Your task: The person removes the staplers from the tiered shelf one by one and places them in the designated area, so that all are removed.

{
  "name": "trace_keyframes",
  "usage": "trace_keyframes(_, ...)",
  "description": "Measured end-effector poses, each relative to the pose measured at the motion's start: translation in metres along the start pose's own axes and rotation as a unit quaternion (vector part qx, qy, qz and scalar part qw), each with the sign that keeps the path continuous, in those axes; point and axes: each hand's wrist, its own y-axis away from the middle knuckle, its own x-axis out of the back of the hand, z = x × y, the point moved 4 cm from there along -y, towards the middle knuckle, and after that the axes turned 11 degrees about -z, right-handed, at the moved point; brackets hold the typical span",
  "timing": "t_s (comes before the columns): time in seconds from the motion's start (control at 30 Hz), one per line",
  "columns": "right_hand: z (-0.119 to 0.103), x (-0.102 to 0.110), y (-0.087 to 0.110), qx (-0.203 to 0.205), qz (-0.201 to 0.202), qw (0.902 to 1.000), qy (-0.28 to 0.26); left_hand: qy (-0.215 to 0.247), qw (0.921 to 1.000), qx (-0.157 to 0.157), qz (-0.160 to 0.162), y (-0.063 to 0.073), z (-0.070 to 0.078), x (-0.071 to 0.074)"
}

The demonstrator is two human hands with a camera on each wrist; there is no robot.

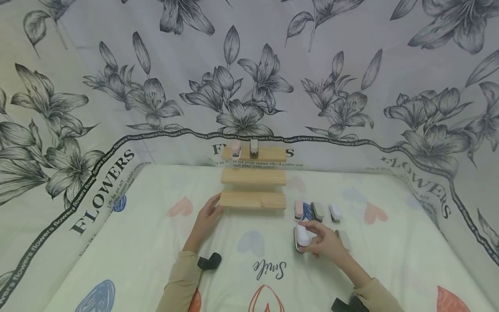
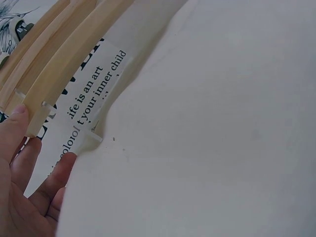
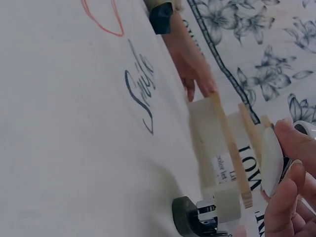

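Note:
A small white mini stapler [image 1: 302, 236] is pinched between the thumb and fingers of my right hand [image 1: 327, 245], right of the rack; the right wrist view also shows this stapler [image 3: 271, 162]. My left hand [image 1: 206, 222] grips the left end of the lowest board [image 1: 252, 200] of a three-tier wooden rack. In the left wrist view the thumb [image 2: 19, 117] lies on that board's end, with fingers below. A pink stapler [image 1: 236, 148] and a dark-and-white one [image 1: 254, 148] stand on the top board [image 1: 273, 154].
Right of the rack stand a pink stapler [image 1: 298, 209], a grey-green stapler [image 1: 317, 211] and a white stapler [image 1: 335, 213]. A greyish stapler [image 1: 344, 239] is partly hidden behind my right hand. A flower-printed cloth [image 1: 331, 108] hangs behind the rack.

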Motion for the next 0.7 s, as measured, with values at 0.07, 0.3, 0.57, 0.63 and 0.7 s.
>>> trace_keyframes(0.07, 0.002, -0.004, 0.002, 0.000, -0.006, 0.9999, 0.011, 0.002, 1.0000, -0.002, 0.000, 0.000, 0.000, 0.000)
trace_keyframes(0.3, 0.004, -0.017, 0.016, -0.011, -0.017, 0.9993, 0.032, 0.002, 1.0000, -0.003, -0.003, -0.001, 0.000, -0.002)
trace_keyframes(0.57, 0.010, -0.028, 0.035, 0.003, -0.039, 0.9980, 0.049, -0.003, 1.0000, 0.005, -0.001, -0.001, -0.003, -0.001)
trace_keyframes(0.63, 0.014, -0.029, 0.038, 0.004, -0.039, 0.9977, 0.056, -0.003, 1.0000, 0.008, 0.002, -0.001, -0.005, -0.001)
trace_keyframes(0.7, 0.019, -0.030, 0.041, 0.002, -0.038, 0.9972, 0.065, -0.002, 1.0000, 0.008, 0.001, -0.001, -0.005, 0.000)
